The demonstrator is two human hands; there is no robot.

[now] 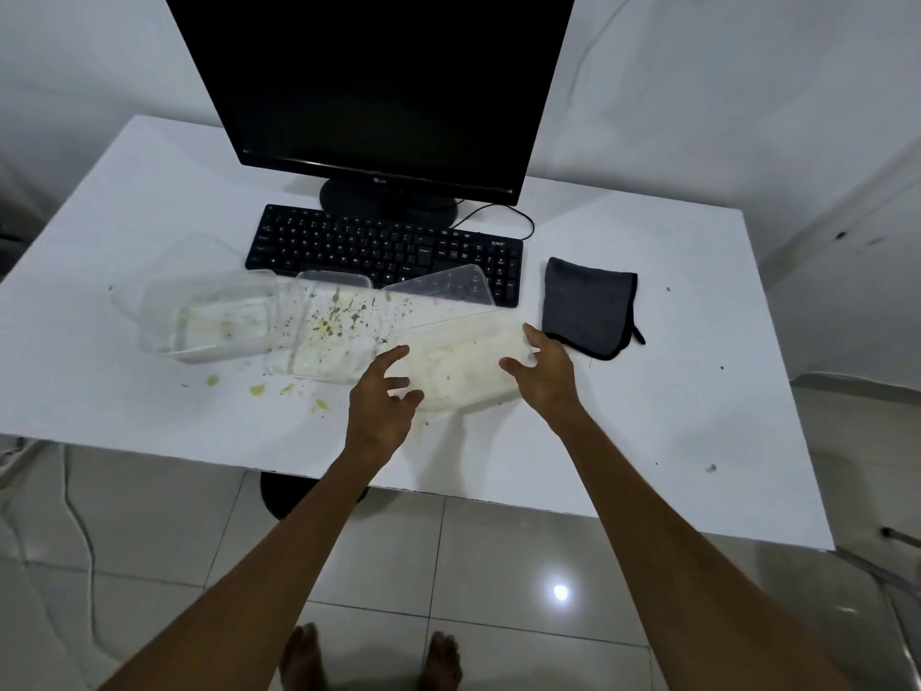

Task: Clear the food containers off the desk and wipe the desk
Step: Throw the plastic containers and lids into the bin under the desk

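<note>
Left hand (381,406) and right hand (545,369) — both open, fingers spread — flank the soiled clear food container (466,364) on the white desk (648,441).

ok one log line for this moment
left hand open | right hand open | both flank right container | cloth untouched | spills remain

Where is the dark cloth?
The cloth lies on the desk at the right, beside the keyboard's right end, just beyond the right hand.

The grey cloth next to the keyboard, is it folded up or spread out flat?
Folded. The grey cloth lies as a thick, compact square with doubled edges, on the desk right of the keyboard.
</note>
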